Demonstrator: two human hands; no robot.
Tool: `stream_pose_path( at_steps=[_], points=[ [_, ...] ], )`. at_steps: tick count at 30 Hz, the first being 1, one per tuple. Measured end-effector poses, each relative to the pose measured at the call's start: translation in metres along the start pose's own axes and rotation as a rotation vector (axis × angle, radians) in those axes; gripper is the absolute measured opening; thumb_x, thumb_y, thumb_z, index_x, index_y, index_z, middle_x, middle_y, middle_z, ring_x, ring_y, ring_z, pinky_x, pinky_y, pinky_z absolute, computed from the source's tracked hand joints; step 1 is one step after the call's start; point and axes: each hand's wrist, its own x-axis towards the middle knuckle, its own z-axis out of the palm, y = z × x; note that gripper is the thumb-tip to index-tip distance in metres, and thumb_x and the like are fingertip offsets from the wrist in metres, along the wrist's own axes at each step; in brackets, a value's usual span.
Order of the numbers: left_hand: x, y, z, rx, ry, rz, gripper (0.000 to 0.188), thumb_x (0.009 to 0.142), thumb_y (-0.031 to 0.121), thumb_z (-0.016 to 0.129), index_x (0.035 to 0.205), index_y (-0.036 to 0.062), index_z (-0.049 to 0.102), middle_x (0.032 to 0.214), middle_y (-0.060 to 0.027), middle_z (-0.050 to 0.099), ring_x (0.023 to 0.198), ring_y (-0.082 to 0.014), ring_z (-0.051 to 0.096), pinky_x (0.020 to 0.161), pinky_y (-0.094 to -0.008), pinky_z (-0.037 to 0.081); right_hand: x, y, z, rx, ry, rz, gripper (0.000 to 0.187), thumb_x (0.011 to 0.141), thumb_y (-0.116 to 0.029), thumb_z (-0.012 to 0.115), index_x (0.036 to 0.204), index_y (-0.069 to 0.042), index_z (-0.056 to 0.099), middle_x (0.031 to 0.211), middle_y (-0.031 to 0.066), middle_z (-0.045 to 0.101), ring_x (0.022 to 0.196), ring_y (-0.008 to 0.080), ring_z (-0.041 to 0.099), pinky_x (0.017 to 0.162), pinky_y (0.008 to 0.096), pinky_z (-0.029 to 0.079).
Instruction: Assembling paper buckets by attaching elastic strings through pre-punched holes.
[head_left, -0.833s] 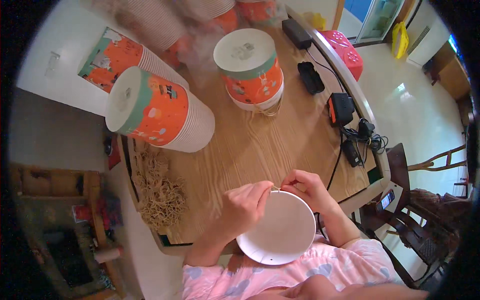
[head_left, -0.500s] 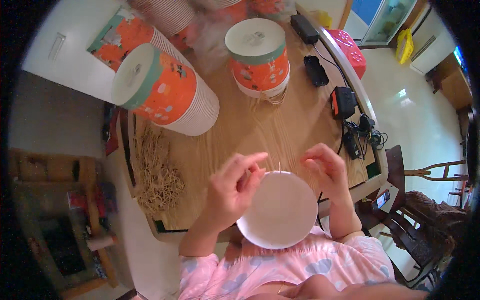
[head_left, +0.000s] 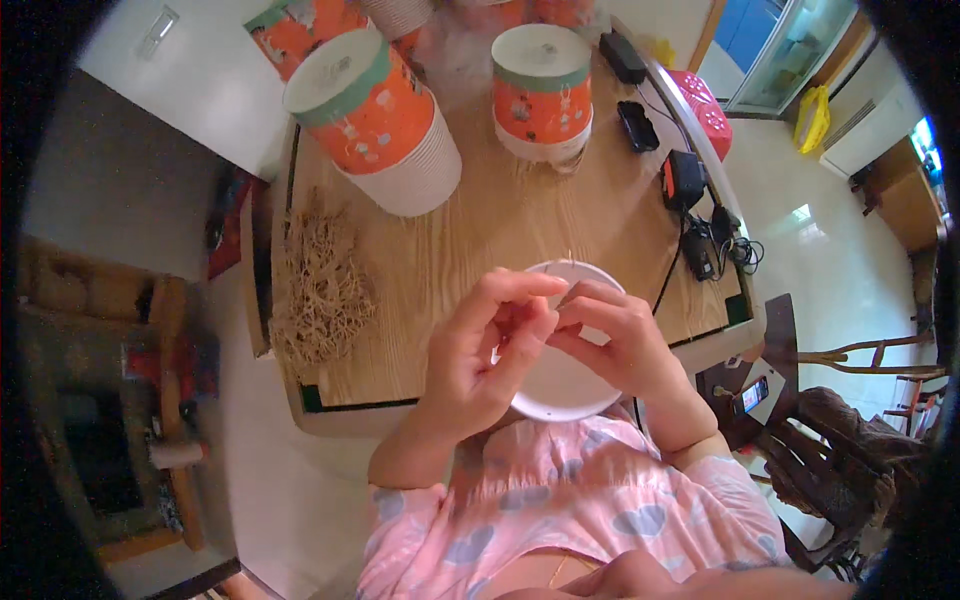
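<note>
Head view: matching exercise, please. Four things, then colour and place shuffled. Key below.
1. Tub
2. String heap
3. Stool
4. Bag

A. Yellow, upper right of the picture, off the table
B. Tan, on the table's left side
C. White, partly hidden by the left hand and right hand
D. Red, just past the table's far right edge

Pairs: 1-C, 2-B, 3-D, 4-A

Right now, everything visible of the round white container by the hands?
The round white container looks smooth, thin-rimmed, perhaps coated paper. Its circular face is toward the camera, at the near edge of the wooden table. A tan strand shows at its far rim. Left hand and right hand partly hide it; contact unclear.
</note>
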Motion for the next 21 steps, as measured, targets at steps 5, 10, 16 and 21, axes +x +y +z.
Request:
stream_pose_path(
  at_steps=[5,10,16,21],
  points=[
    [-0.026,-0.011,-0.011,0.152,0.025,0.065,0.021,0.084,0.002,0.061,0.105,0.0033,0.058,0.093,-0.0058,0.058,0.08,-0.0111,0.057,0.071,-0.0224,0.045,-0.019,-0.007,-0.001,0.068,-0.183,0.181,0.01,0.079,-0.005,0.067,0.086,-0.002,0.061,0.08,0.0098,0.062,0.072,0.0205,0.063,0.066,0.0304,0.05],
    [-0.081,-0.053,-0.022,0.283,0.261,0.139,0.017,0.078,-0.001,0.066,0.094,0.0027,0.063,0.091,-0.0075,0.062,0.08,-0.0176,0.06,0.071,-0.0268,0.048,-0.038,-0.001,0.004,0.137,-0.17,0.34,0.008,0.076,0.001,0.067,0.08,-0.002,0.061,0.076,0.0066,0.064,0.071,0.0169,0.064,0.064,0.0269,0.05],
    [-0.139,-0.084,-0.013,0.101,0.087,-0.498,0.012,0.078,0.002,0.068,0.089,0.0004,0.066,0.081,-0.0051,0.062,0.07,-0.009,0.058,0.061,-0.0217,0.047,-0.042,0.001,0.011,0.015,-0.225,0.281,0.008,0.077,0.002,0.066,0.081,-0.003,0.061,0.076,0.0064,0.064,0.071,0.0174,0.064,0.065,0.0277,0.05],
    [-0.139,-0.099,0.001,0.04,-0.106,-0.503,0.019,0.078,0.004,0.069,0.097,0.0037,0.067,0.084,-0.004,0.065,0.071,-0.0091,0.06,0.065,-0.0239,0.049,-0.042,0.002,0.013,-0.08,-0.259,0.214,0.01,0.074,0.003,0.065,0.079,-0.004,0.058,0.075,0.0073,0.062,0.07,0.0231,0.063,0.062,0.0313,0.049]
  ],
)
